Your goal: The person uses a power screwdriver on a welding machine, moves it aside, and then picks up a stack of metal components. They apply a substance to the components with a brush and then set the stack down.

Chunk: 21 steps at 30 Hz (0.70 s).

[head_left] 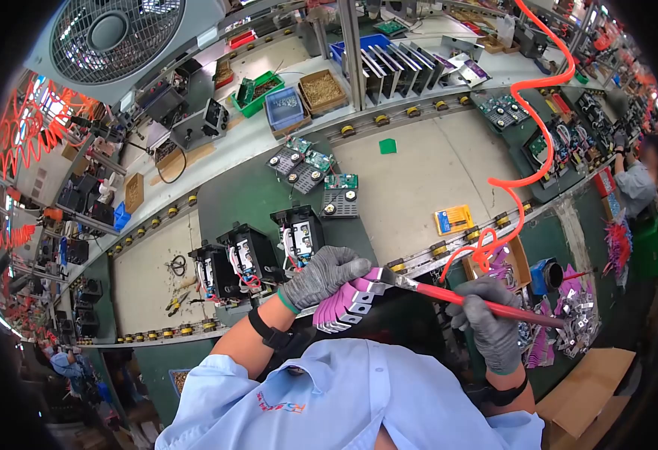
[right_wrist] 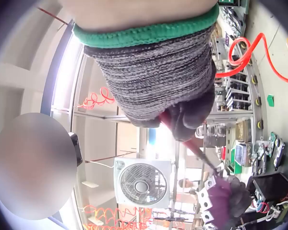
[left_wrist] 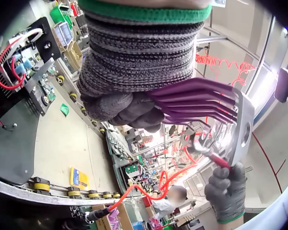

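Note:
My left hand, in a grey glove, grips a stack of purple finned parts with metal end plates, also seen as purple fins in the left wrist view. My right hand holds a red-handled brush like a pen, its bristle end resting against the stack's top edge. The same brush runs from my right glove down to the purple stack in the right wrist view. Three black power-supply units with red wires stand on the bench just beyond my left hand.
Green circuit boards lie on the conveyor with a yellow box. A red coiled air hose hangs at right. More purple parts and metal brackets fill the right bench. A fan and parts bins sit behind. Another worker is far right.

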Each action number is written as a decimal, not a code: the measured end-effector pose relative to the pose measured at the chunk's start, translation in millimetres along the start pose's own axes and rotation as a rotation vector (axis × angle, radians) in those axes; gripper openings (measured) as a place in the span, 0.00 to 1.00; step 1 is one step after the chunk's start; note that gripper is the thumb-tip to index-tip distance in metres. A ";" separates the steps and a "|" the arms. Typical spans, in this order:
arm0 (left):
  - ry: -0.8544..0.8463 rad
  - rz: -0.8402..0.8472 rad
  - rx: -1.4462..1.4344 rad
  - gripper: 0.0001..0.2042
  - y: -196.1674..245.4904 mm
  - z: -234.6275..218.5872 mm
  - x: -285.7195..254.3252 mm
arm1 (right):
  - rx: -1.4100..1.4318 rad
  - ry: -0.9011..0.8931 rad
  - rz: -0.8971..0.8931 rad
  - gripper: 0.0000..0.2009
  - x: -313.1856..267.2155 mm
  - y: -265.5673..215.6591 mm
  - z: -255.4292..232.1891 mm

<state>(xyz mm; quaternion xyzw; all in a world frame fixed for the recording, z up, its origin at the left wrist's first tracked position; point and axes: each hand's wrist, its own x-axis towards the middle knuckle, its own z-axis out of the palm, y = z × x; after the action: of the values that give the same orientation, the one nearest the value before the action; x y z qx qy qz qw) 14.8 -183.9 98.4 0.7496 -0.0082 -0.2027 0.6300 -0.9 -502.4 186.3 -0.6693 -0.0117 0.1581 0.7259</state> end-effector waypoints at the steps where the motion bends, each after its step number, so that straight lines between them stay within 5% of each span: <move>1: 0.026 0.002 -0.017 0.23 0.4 -1.4 -2.4 | -0.001 0.002 -0.005 0.11 0.7 2.5 -1.6; 3: 0.059 0.008 -0.033 0.23 0.1 -7.2 -2.6 | 0.033 0.114 0.106 0.11 3.6 6.7 -6.0; 13: 0.138 -0.023 0.002 0.26 -17.8 -13.4 -6.2 | 0.128 0.008 0.020 0.09 -1.1 -2.0 14.4; 16: 0.165 -0.012 0.032 0.30 -26.2 -16.0 0.1 | -0.100 -0.125 -0.052 0.07 5.0 -1.9 21.3; 21: 0.189 -0.048 -0.012 0.31 -26.2 -15.2 -5.0 | 0.006 -0.046 -0.059 0.06 2.4 -5.0 24.6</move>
<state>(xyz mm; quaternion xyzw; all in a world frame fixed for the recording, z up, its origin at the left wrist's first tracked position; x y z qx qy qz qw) 8.7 -162.9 76.9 0.7617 0.0703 -0.1461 0.6274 -3.1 -478.3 193.3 -0.6627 -0.0479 0.1519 0.7317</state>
